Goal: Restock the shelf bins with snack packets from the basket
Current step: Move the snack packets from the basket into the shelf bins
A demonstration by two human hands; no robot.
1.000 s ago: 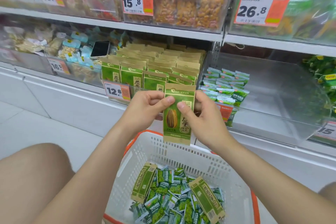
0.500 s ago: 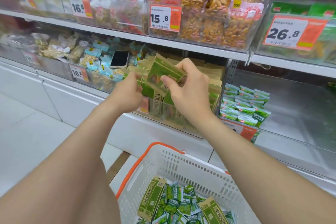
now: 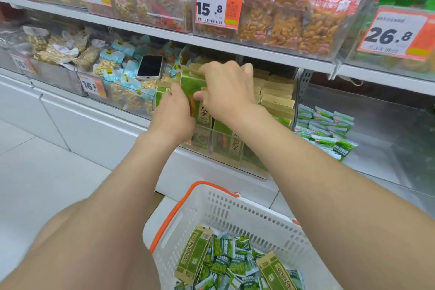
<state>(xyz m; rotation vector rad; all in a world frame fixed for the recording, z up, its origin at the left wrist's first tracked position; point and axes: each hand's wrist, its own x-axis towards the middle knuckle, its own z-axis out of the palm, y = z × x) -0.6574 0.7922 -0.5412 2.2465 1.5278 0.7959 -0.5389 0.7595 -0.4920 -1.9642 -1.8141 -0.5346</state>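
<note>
We hold one green packet [image 3: 191, 85] at the front of the clear bin [image 3: 226, 148]: our left hand [image 3: 173, 110] grips its side, our right hand [image 3: 227, 92] pinches its top. Below the bin stands the basket [image 3: 235, 209].

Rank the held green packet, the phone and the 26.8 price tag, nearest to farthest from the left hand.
1. green packet, gripped by the left hand itself.
2. phone, a little to the upper left.
3. 26.8 price tag, far right, higher up.

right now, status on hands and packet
Left hand and right hand grip the green packet. Packet over front rows of the bin, not released. Rows packed tight.
</note>
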